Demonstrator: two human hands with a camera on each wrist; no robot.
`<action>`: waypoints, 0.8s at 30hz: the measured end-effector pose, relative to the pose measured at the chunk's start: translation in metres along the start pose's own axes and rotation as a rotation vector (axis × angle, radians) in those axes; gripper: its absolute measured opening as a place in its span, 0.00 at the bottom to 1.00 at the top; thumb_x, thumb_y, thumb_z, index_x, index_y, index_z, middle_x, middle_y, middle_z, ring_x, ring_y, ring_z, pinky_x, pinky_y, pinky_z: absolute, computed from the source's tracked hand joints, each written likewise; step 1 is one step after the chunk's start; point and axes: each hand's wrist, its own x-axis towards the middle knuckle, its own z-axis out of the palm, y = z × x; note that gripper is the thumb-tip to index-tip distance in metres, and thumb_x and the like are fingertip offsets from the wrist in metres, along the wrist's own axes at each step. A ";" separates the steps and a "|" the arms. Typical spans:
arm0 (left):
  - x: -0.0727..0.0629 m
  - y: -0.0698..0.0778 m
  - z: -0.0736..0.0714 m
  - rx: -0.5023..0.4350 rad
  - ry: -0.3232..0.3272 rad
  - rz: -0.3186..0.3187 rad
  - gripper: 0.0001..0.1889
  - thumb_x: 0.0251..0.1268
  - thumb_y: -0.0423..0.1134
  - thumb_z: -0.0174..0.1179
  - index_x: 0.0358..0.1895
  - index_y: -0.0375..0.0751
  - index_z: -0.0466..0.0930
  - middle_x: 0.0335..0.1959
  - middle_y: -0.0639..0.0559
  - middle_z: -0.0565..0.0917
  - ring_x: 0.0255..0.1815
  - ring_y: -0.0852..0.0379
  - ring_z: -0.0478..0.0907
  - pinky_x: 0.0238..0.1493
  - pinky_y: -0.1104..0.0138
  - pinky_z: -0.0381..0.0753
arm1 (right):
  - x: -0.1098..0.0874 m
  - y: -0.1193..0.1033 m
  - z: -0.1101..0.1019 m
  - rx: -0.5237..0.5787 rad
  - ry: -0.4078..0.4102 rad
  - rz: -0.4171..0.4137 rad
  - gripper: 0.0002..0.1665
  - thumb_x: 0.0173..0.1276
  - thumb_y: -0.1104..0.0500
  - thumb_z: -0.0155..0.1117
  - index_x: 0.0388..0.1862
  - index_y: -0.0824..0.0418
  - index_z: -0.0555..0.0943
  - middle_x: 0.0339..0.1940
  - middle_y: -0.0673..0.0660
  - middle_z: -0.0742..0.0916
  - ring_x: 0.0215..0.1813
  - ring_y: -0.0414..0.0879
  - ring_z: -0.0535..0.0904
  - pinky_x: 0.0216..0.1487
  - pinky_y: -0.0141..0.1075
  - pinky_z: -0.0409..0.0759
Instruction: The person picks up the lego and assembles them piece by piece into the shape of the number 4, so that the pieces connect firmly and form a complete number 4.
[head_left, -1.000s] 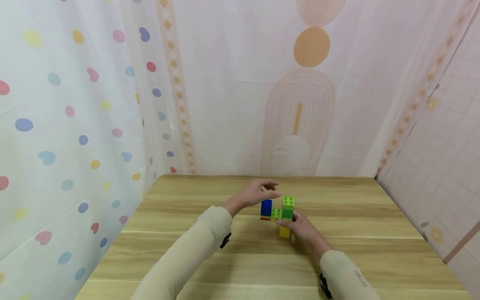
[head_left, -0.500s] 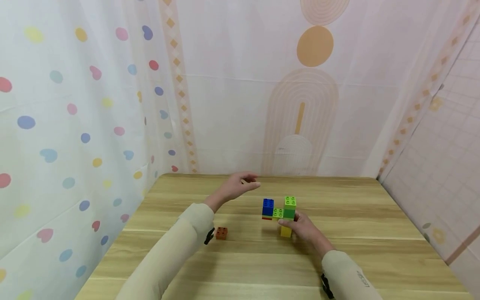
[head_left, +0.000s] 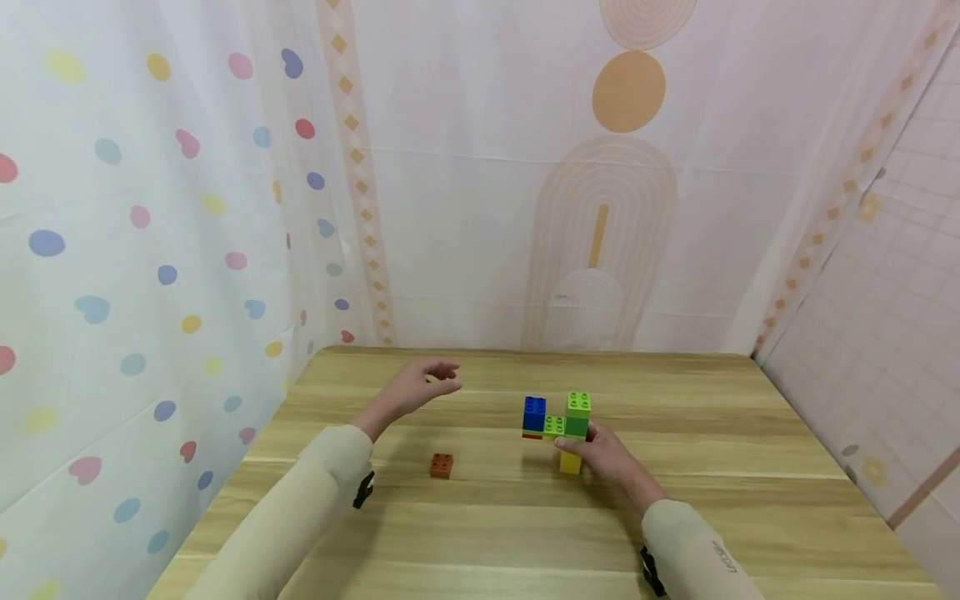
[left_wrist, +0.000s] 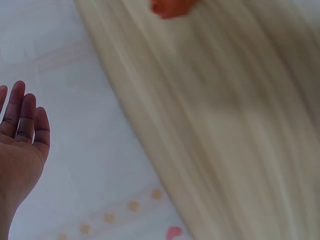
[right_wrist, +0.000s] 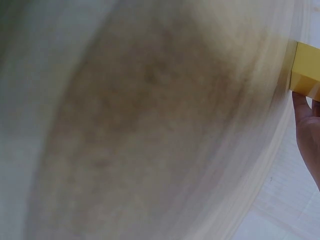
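My right hand (head_left: 606,454) holds a build of toy building bricks at its lower right side. A yellow brick (head_left: 570,462) forms the foot; above it a dark green brick (head_left: 577,426) carries a lime green brick (head_left: 578,404). To the left, a lower lime brick (head_left: 554,425) reaches across to a blue brick (head_left: 534,413), with a thin red layer under it. In the right wrist view, fingers touch the yellow brick (right_wrist: 306,70). My left hand (head_left: 416,385) hovers over the table's left half, fingers loosely bent around nothing; the left wrist view shows its fingers (left_wrist: 26,117) spread.
A loose brown-orange brick (head_left: 442,466) lies on the wooden table (head_left: 495,533), left of the build and nearer me than the left hand. A patterned curtain (head_left: 465,208) hangs behind the table's far edge, with more curtain at both sides.
My left hand has moved left, away from above the build, uncovering the brown-orange brick its arm had hidden. The right hand and the build stay in nearly the same place.
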 end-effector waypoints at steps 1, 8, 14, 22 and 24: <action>-0.003 -0.004 -0.001 0.000 -0.003 -0.009 0.24 0.71 0.48 0.61 0.65 0.42 0.76 0.57 0.45 0.80 0.57 0.48 0.74 0.51 0.52 0.77 | 0.000 0.000 0.000 -0.001 0.000 0.000 0.27 0.67 0.46 0.69 0.58 0.61 0.79 0.53 0.54 0.85 0.54 0.48 0.78 0.60 0.50 0.72; -0.026 -0.025 -0.002 -0.021 -0.035 -0.055 0.26 0.69 0.49 0.63 0.66 0.42 0.76 0.58 0.41 0.79 0.59 0.46 0.73 0.53 0.51 0.76 | -0.002 0.000 -0.002 -0.002 0.004 0.009 0.27 0.67 0.46 0.69 0.57 0.62 0.80 0.53 0.56 0.85 0.55 0.50 0.78 0.62 0.52 0.70; -0.041 -0.043 0.011 -0.025 -0.078 -0.105 0.27 0.67 0.48 0.65 0.66 0.42 0.75 0.58 0.44 0.80 0.59 0.48 0.73 0.56 0.50 0.74 | -0.004 0.000 -0.003 0.004 0.006 0.017 0.26 0.68 0.47 0.68 0.57 0.63 0.80 0.53 0.57 0.85 0.56 0.50 0.77 0.62 0.52 0.70; -0.054 -0.064 0.027 -0.064 -0.114 -0.118 0.27 0.65 0.44 0.67 0.64 0.36 0.76 0.56 0.46 0.81 0.58 0.46 0.74 0.59 0.47 0.71 | -0.004 -0.002 -0.005 0.003 0.006 0.003 0.26 0.69 0.49 0.68 0.59 0.63 0.79 0.54 0.55 0.85 0.53 0.48 0.77 0.60 0.50 0.71; -0.056 -0.069 0.029 -0.070 -0.125 -0.115 0.28 0.64 0.44 0.69 0.63 0.35 0.76 0.55 0.46 0.81 0.57 0.46 0.74 0.59 0.48 0.71 | -0.004 -0.003 -0.005 0.001 0.005 0.003 0.25 0.69 0.49 0.68 0.58 0.62 0.79 0.53 0.55 0.85 0.52 0.47 0.77 0.59 0.50 0.71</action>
